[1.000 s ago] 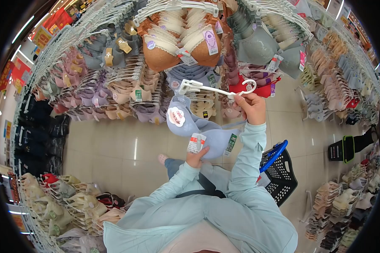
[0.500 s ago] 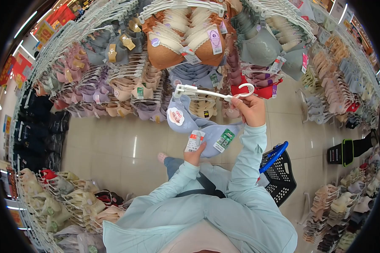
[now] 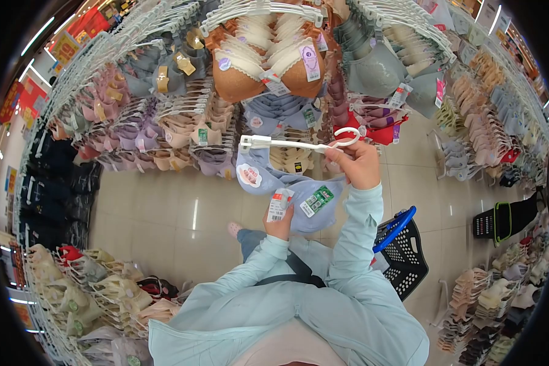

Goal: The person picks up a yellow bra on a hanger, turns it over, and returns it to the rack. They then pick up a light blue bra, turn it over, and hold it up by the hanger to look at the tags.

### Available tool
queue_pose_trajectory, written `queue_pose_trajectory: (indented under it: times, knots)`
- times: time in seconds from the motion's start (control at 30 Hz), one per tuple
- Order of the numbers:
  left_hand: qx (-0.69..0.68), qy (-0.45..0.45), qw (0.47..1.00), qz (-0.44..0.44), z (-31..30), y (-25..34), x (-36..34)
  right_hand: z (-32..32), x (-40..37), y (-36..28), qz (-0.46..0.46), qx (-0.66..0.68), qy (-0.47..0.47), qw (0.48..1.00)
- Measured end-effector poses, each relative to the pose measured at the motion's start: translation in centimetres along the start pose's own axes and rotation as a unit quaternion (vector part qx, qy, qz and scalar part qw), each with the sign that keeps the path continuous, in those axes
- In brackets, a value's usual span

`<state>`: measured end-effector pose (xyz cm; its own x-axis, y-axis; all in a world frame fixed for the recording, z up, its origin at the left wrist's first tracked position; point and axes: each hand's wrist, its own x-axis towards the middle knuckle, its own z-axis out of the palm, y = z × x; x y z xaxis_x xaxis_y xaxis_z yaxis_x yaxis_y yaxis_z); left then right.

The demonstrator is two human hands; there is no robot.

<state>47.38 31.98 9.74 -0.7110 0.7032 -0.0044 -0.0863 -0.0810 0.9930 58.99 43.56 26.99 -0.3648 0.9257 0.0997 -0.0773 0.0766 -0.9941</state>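
Note:
A light blue bra (image 3: pixel 324 218) hangs in front of me from a white plastic hanger (image 3: pixel 290 145). My right hand (image 3: pixel 361 166) pinches the hanger close to its hook, with the fingers closed. Below the cups, my left hand (image 3: pixel 278 227) has closed on the white and red price tag (image 3: pixel 278 211); thumb and fingers are at the tag's lower edge. On one cup sits a round pink and white label (image 3: pixel 249 177), on the other a green and white label (image 3: pixel 318 200).
Racks of hanging bras surround me, with brown and cream bras (image 3: pixel 299 70) straight ahead and grey ones (image 3: pixel 375 67) to their right. A black basket with a blue handle (image 3: pixel 402 259) is at my right side. Tiled floor (image 3: pixel 165 213) lies between the racks.
The hanger has tilted and shifted slightly left and down, with the bra moving along. My right hand has lowered a little; my left hand stays on the price tag.

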Motion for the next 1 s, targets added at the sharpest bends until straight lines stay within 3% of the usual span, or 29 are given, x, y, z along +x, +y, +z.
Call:
queue_pose_trajectory:
  times: [0.1, 0.17, 0.3, 0.37, 0.47, 0.57, 0.7, 0.8, 0.87, 0.9, 0.97, 1.0]
  knots:
    - [0.011, -0.001, 0.999, 0.035, -0.1, 0.0, 0.0, 0.0, 0.0, 0.1, -0.021, -0.046, -0.003, 0.999]
    - [0.016, -0.029, 0.999, -0.034, -0.3, 0.4, -0.2, 0.1, 0.0, -0.1, -0.021, -0.037, 0.004, 0.999]
    - [-0.068, -0.019, 0.996, -0.048, 0.4, 0.9, -0.6, 0.0, 0.1, -0.2, -0.019, 0.003, -0.010, 1.000]
    - [-0.220, -0.061, 0.952, -0.203, 0.5, 1.1, -0.7, 0.2, 0.0, -0.3, -0.022, 0.014, -0.003, 1.000]
    - [-0.286, -0.131, 0.920, -0.233, 0.4, 1.7, -1.1, 0.5, 0.1, -0.2, -0.021, -0.008, 0.011, 1.000]
    - [-0.355, -0.170, 0.889, -0.233, 0.1, 1.3, -1.4, 0.5, 0.2, -0.2, -0.021, -0.018, 0.016, 0.999]
    - [-0.335, -0.214, 0.899, -0.185, 0.3, 1.3, -1.4, 0.2, 0.4, 0.2, -0.027, -0.010, 0.021, 0.999]
    - [-0.311, -0.195, 0.917, -0.156, 0.5, 1.1, -1.3, 0.0, 0.3, 0.4, -0.027, -0.023, 0.023, 0.999]
    - [-0.182, -0.166, 0.959, -0.142, 0.1, 0.3, -0.6, 0.2, 0.5, 0.3, -0.043, -0.016, 0.008, 0.999]
    - [-0.180, -0.171, 0.959, -0.134, 0.0, 0.0, -0.1, 0.4, 0.6, 0.3, -0.050, -0.013, 0.010, 0.999]
    - [-0.106, -0.063, 0.990, -0.075, 0.2, -0.4, 0.4, 0.5, 0.5, 0.5, -0.032, -0.048, 0.015, 0.998]
    - [-0.108, -0.068, 0.989, -0.068, 0.2, -0.5, 0.7, 0.5, 0.5, 0.4, -0.040, -0.048, 0.019, 0.998]
